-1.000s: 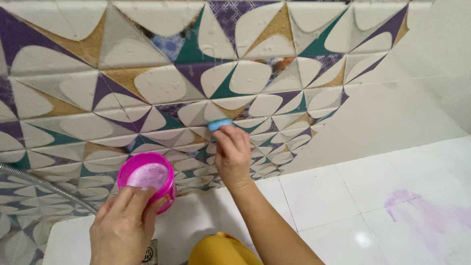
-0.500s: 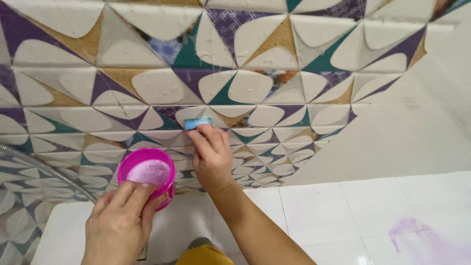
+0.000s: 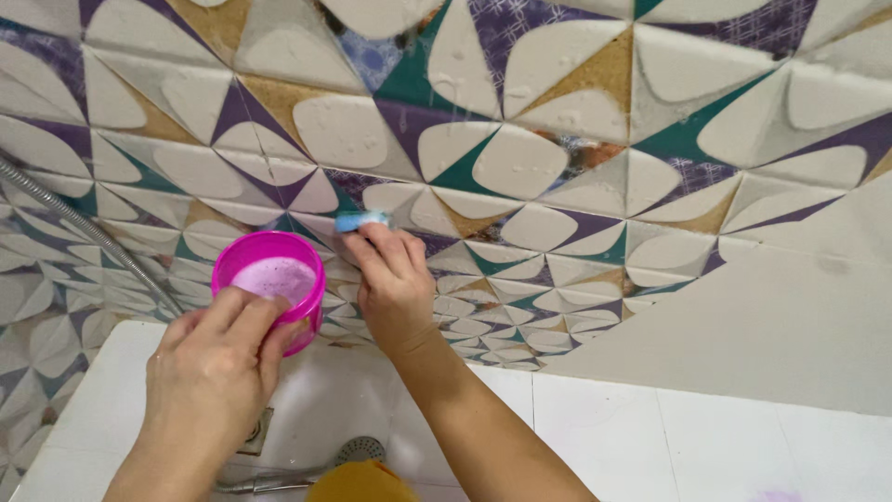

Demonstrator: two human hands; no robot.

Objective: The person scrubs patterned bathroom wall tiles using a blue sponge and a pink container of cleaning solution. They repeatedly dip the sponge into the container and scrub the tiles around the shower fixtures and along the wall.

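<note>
Moved: sponge [image 3: 360, 220] slid left along wall [image 3: 557, 167], beside cup [image 3: 269, 279].
Right hand [image 3: 395, 284]: fingers pinch sponge.
Left hand [image 3: 218, 367]: fingers grip cup.

This is a home bathroom or shower area. Patterned wall tiles [image 3: 520, 158] in cream, purple, teal and tan cover the far wall, meeting a white tiled floor [image 3: 604, 437]. A metal shower hose [image 3: 84, 232] runs at left, and a floor drain [image 3: 255, 432] sits near.

A small blue sponge [image 3: 360, 220] presses flat against the patterned tiles, mostly hidden by fingers. Just left of it, a round pink tub [image 3: 269, 284] tilts open, showing pale lilac paste inside.
</note>
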